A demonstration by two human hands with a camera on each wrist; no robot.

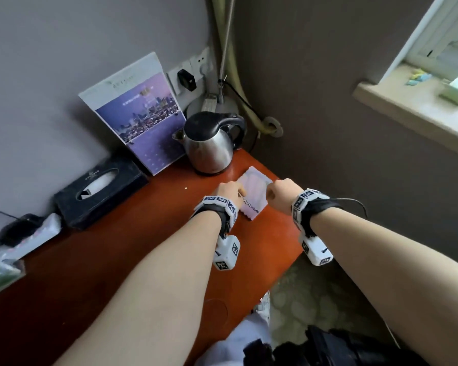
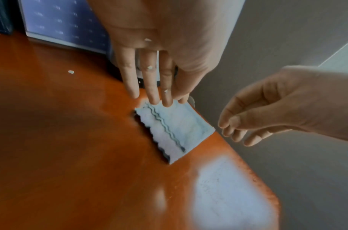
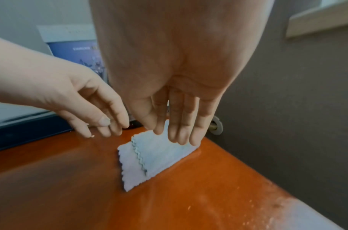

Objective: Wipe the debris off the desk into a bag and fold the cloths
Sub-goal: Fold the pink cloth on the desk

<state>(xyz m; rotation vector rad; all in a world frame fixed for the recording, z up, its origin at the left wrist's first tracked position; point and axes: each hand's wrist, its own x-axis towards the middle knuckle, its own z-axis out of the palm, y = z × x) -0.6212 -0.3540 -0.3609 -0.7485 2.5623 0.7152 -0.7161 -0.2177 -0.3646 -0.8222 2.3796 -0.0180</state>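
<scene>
A small pale blue cloth (image 1: 251,196) with zigzag edges lies folded near the right edge of the red-brown desk (image 1: 143,247), in front of the kettle. My left hand (image 1: 232,190) hovers at its far left corner with straight fingers (image 2: 151,87) pointing down, and white crumbs stick to them. My right hand (image 1: 273,191) is at the cloth's far right edge, fingers (image 3: 181,124) relaxed with tips at the cloth (image 3: 149,157). Neither hand holds anything. One white crumb (image 1: 186,188) lies on the desk left of the hands.
A steel kettle (image 1: 212,141), a leaning calendar (image 1: 140,114) and a black tissue box (image 1: 101,191) stand along the back wall. A black mouse (image 1: 16,228) and plastic packets lie far left. A grey wall runs close beside the desk's right edge (image 1: 288,260).
</scene>
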